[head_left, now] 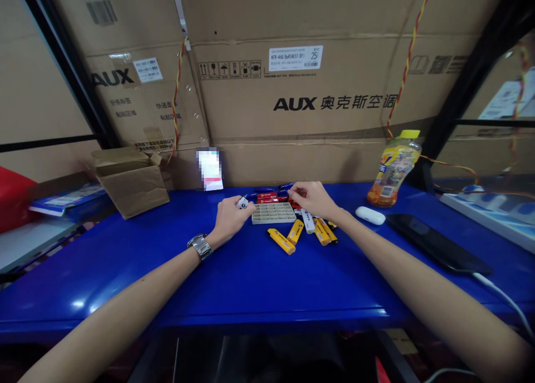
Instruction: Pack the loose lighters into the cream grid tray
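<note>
My left hand point(232, 218), with a metal watch point(200, 246) on its wrist, is closed on a white lighter point(242, 203) with a dark mark. It sits at the left end of a beige compartment tray point(273, 220), whose slots look unfilled. My right hand point(314, 198) is pinched just beyond the tray's right end, over the pile; what its fingertips hold is too small to make out. Red lighters point(267, 197) and blue ones lie behind the tray. In front and to the right are several yellow lighters point(282, 241) and a white one point(308, 221).
On the blue table point(234, 288), a drink bottle point(394, 171), a white earphone case point(370, 216) and a black phone point(437, 243) with a cable lie right. A lit phone point(210, 169) leans at the back. An opened carton point(131, 182) stands left; a power strip point(493, 218) lies far right.
</note>
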Available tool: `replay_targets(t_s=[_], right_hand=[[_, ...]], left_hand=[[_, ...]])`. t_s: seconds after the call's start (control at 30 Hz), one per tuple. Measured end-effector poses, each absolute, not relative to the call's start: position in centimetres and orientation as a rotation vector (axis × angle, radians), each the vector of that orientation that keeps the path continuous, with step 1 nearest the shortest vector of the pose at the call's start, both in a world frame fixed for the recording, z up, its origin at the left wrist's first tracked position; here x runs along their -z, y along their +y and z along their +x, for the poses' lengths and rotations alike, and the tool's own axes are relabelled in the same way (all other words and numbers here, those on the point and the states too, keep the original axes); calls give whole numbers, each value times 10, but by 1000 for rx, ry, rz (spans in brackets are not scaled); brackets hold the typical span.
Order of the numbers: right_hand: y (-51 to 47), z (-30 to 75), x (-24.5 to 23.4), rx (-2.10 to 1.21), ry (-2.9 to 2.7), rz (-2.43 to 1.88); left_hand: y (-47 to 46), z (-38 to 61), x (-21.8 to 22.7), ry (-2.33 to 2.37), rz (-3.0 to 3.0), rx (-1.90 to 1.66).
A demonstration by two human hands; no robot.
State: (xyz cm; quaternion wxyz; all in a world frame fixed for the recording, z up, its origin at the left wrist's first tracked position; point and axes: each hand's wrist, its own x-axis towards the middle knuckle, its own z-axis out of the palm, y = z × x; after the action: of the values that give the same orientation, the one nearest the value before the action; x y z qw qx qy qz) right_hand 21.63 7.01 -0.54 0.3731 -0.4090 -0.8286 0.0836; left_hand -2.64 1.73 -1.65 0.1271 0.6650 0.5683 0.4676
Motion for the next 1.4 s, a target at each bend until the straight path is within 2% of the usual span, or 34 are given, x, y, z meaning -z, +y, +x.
replay_targets(t_s=[0.23, 0.43, 0.6, 0.87, 1.1, 1.4], right_hand=[[69, 219, -1, -162, -2190, -1080], [71, 229, -6, -87, -2248, -1107], [73, 232, -5, -85, -2305, -1122], [72, 229, -4, -111, -2367, -1092], [71, 231, -7, -86, -2381, -1090], [71, 231, -8, -89, -2433, -1140]], left_hand=[[35, -34, 26, 1537, 1830, -1330], [45, -40, 27, 1525, 2151, -1382], [45, -39, 27, 1445, 2139, -1420], [47, -36, 26, 1433, 2226, -1231], [45, -35, 26, 1433, 2224, -1310], [55, -38, 35, 1527, 2395, -979]])
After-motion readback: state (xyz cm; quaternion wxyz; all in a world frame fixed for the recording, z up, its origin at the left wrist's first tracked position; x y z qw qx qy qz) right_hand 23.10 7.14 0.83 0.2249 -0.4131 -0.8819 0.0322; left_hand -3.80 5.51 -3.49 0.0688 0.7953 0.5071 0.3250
